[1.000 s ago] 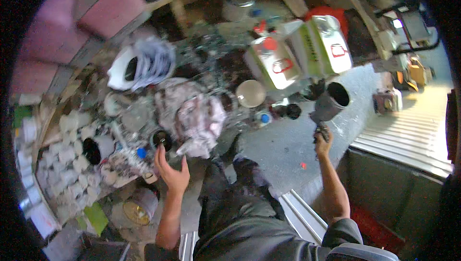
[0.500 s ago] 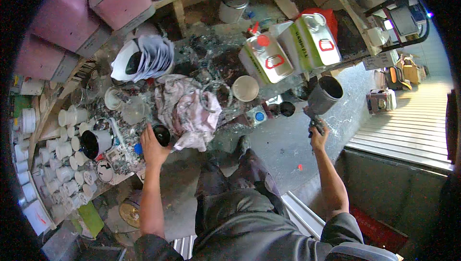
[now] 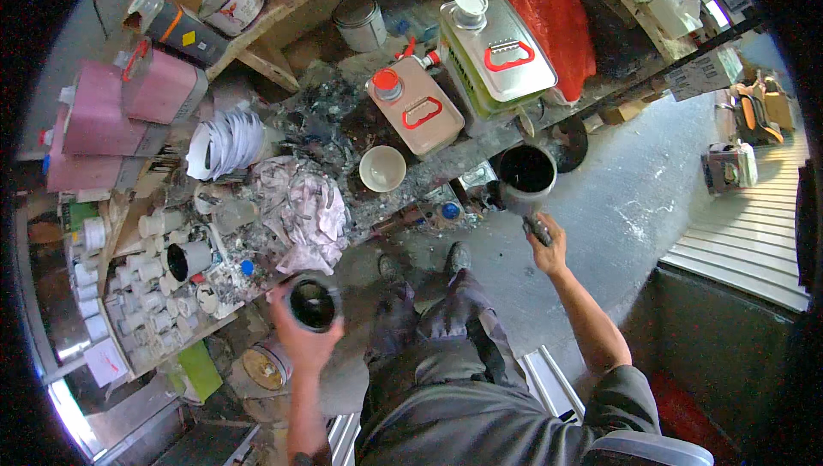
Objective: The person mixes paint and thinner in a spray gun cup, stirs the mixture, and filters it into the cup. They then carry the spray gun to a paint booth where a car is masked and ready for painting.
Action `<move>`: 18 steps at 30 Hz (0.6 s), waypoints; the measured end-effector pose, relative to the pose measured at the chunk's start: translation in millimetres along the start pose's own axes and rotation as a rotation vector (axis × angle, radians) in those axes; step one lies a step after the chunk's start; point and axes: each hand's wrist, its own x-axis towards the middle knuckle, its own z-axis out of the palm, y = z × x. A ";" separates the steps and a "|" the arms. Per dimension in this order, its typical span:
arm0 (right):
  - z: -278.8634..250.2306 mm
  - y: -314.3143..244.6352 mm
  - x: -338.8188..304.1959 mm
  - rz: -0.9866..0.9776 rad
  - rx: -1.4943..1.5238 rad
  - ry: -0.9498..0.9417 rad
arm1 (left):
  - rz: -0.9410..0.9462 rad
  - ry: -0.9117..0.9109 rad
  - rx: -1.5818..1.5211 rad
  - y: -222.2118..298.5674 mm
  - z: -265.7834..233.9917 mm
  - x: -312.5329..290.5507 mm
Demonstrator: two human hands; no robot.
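Observation:
My left hand point(image 3: 307, 344), slightly blurred, is wrapped around a cup point(image 3: 314, 304) with black inside, held up in front of the bench's near edge. Further right, my right hand point(image 3: 551, 247) grips the dark handle of what looks like a spray gun point(image 3: 538, 228). Its large open cup point(image 3: 525, 194) tilts toward me and is dark inside. Just beyond my left hand, a crumpled, stained cloth point(image 3: 300, 209) lies on the bench. A pale, open cup point(image 3: 382, 169) stands between the cloth and the metal cans.
Two metal cans with red handles, one pinkish point(image 3: 418, 114) and one silver point(image 3: 514, 29), stand at the back. Stacked paper strainers point(image 3: 230, 142), pink canisters point(image 3: 107, 110), another black-lined cup point(image 3: 189, 259) and many small white cups point(image 3: 141, 282) crowd the left. A red bag point(image 3: 553, 33) lies behind.
My left hand has lifted its cup off the bench toward me. My right hand has brought the spray gun left, and its cup now tips more toward me. The view has shifted.

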 end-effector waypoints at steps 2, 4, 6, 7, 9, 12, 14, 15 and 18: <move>-14.2 -8.6 -5.2 -0.279 -0.075 0.043 | 0.044 -0.207 -0.025 55.6 6.7 8.9; -29.8 -22.5 -10.1 -0.190 -0.122 -0.184 | 0.237 -0.272 0.054 106.3 18.6 26.6; -43.8 -37.6 -12.0 -0.096 -0.108 -0.376 | 0.373 -0.389 0.075 149.1 27.0 46.8; -49.6 -44.7 -12.3 -0.133 -0.108 -0.393 | 0.480 -0.432 0.093 167.7 30.5 56.5; -58.2 -56.9 -11.5 -0.195 -0.143 -0.423 | 0.580 -0.500 0.074 200.1 34.4 69.9; -67.4 -70.3 -12.4 -0.226 -0.122 -0.406 | 0.735 -0.606 -0.012 232.3 44.1 84.9; -72.5 -77.5 -17.7 -0.230 -0.072 -0.351 | 0.858 -0.612 -0.162 244.1 59.9 91.8; -75.8 -80.5 -18.9 -0.249 -0.078 -0.338 | 0.854 -0.610 -0.172 245.2 64.4 92.0; -81.4 -90.7 -28.1 -0.132 -0.210 -0.335 | 0.935 -0.416 -0.084 243.3 91.3 85.8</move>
